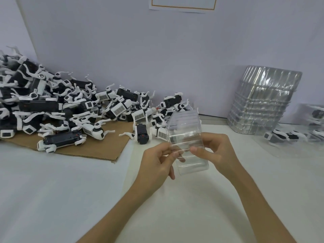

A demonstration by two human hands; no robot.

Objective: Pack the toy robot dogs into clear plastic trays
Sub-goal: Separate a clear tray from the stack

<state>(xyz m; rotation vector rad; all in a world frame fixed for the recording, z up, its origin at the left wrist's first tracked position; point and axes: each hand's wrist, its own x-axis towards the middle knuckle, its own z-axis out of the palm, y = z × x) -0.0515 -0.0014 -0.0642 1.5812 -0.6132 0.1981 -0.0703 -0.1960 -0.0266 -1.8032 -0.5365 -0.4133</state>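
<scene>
I hold a clear plastic tray (185, 132) up above the white table, tilted on end. My left hand (157, 163) pinches its left edge and my right hand (217, 151) pinches its right edge, thumb on the front. The tray has nothing in it. A big heap of black-and-white toy robot dogs (57, 106) lies at the left and back. One single dog (142, 134) lies just beyond my hands. At the far right, packed dogs (280, 135) lie inside clear trays.
A brown cardboard sheet (98, 149) lies under the heap of dogs. A tall stack of clear trays (261, 102) leans against the back wall at the right. The table is covered in white cloth (52, 190).
</scene>
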